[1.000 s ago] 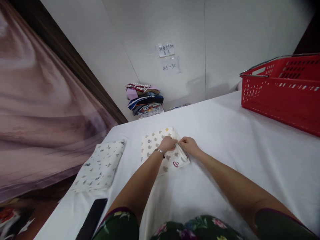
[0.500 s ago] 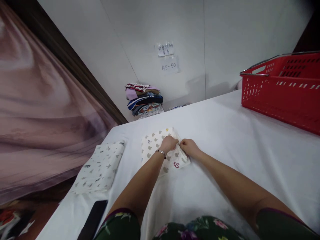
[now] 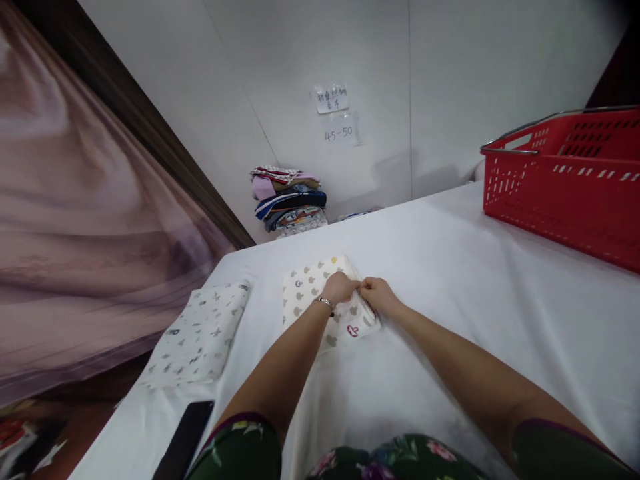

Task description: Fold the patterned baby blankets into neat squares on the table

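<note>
A folded white cloth [image 3: 305, 293] printed with grey mouse-head shapes and a few coloured ones lies on the white-covered table [image 3: 425, 253] in front of me. My left hand [image 3: 340, 287] rests over the cloth, its fingers closed at the right-hand edge. Just beside it, my right hand [image 3: 379, 294] pinches the layers of that same edge. The two sets of fingertips almost meet. Exactly how the left fingers grip is partly hidden by the hand itself. To the left lies a second folded white cloth [image 3: 200, 337] with small grey prints.
A red plastic basket [image 3: 560, 207] with a metal handle stands at the right. A dark phone [image 3: 185, 437] lies near the front left edge. Beyond the table's far edge is a stack of folded fabrics [image 3: 290, 200] by the wall. A pink curtain [image 3: 100, 213] hangs at left.
My left hand has shifted very slightly right, its fingertips now closer to my right fingers at the cloth's edge. Everything else looks the same.
</note>
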### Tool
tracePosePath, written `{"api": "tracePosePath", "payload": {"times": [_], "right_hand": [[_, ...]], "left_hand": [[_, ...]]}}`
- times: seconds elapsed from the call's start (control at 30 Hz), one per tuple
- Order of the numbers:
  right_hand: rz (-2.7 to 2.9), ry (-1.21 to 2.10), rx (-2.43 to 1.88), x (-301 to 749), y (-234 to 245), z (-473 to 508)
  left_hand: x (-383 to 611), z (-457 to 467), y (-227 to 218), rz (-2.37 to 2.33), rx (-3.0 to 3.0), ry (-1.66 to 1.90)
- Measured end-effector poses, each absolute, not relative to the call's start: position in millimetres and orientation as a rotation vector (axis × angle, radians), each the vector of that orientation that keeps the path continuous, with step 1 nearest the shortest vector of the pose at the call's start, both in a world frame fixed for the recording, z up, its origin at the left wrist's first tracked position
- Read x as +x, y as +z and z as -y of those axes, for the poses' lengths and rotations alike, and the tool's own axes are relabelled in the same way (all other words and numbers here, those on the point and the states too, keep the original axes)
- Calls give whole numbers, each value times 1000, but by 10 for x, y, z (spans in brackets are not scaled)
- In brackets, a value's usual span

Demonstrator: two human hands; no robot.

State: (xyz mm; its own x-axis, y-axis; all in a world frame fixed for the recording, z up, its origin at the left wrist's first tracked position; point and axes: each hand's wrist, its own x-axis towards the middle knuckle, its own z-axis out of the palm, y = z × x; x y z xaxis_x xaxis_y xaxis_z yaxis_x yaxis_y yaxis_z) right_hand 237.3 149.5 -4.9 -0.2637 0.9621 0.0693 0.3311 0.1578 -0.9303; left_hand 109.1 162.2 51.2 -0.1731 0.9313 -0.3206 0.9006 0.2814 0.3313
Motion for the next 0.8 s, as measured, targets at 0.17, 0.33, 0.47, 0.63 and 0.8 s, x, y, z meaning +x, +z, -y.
{"api": "tracePosePath", "payload": {"times": [0.17,0.33,0.47,0.63,0.8], "right_hand": [[1682,1184,-1179,2407,-76,-1560],[1631,1175,-1236,2441,-86,-1591],[1637,1235,-1260,2429,-76,-1555],[1555,1312,-1222,2504,-43,-1573],[1645,1158,-1239,2575,121,-1496]], "left_hand": [[1076,-1628,534,-2091,1597,94],[1090,-1567,522,-2098,1626,168],[1154,-1537,469,-2086,1651,244],[1072,-1433,548,-1946,1586,369],[454,-1094,713,-1986,1649,581]]}}
